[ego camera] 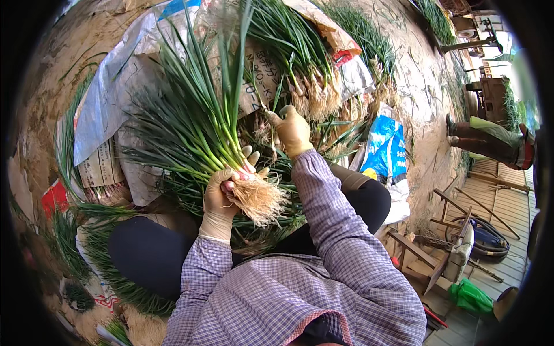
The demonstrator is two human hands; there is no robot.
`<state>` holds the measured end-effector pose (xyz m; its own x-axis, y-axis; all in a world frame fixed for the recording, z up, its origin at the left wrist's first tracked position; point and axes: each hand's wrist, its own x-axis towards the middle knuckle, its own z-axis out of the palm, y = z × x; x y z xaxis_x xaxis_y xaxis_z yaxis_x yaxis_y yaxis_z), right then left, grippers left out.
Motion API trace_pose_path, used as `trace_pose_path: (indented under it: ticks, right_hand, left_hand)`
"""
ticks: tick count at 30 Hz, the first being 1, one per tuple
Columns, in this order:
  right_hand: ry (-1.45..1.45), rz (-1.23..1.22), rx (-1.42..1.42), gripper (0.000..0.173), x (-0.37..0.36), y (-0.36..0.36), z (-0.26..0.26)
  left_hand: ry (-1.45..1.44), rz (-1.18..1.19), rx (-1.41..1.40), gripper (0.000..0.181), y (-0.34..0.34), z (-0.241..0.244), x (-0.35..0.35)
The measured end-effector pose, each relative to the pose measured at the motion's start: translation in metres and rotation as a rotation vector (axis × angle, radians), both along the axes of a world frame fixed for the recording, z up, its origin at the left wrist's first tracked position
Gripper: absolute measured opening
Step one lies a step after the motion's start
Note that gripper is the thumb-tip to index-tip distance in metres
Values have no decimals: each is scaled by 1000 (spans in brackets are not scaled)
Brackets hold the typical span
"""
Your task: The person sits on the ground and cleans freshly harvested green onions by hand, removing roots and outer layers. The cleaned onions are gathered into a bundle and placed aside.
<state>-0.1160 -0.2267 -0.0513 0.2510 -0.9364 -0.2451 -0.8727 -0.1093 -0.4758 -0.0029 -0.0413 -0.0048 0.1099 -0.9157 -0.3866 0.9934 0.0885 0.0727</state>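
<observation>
My left hand, in a thin pale glove, is closed around the lower stalks of a large bunch of green allium plants. Their pinkish bulbs and pale, stringy roots stick out past my fingers towards the right. My right hand, gloved too, is to the upper right of the bunch, its fingers curled at the base of a single thin plant. Beneath and between both hands lie more loose plants. Just beyond my right hand rests another bunch with roots on printed sacking.
Woven sacks and bundled plants lie around me on the dirt floor. A blue and white bag is by my right knee. At the right are a person in an apron, wooden frames, a coiled hose and a green bag.
</observation>
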Motion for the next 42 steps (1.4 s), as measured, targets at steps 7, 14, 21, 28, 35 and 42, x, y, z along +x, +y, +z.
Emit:
trace_pose_path:
  ticks: [7,14,21,28,35,42]
  right_hand:
    - [220,1039,474,28,46,39,-52]
    - [249,-36,75,35,-14,-79,20]
    - [16,684,-153,11,-27,25,54]
    - [-351,477,627,44,-31,22,55]
    - [-746,463,502,19,7,45,24]
    - [-506,242,369,27,12,27,28]
  left_hand:
    - [-32,25,-24,68,-14,7,-1]
    - [-67,-62,28,62,-12,-3,5]
    - [-155,-118,141,48,0,-43,6]
    - [-108,-95,117,42,-8,-15,4]
    - [-32,-60,94,39,-3,-4,7]
    - [-165,-144,243,37,-2,-22,0]
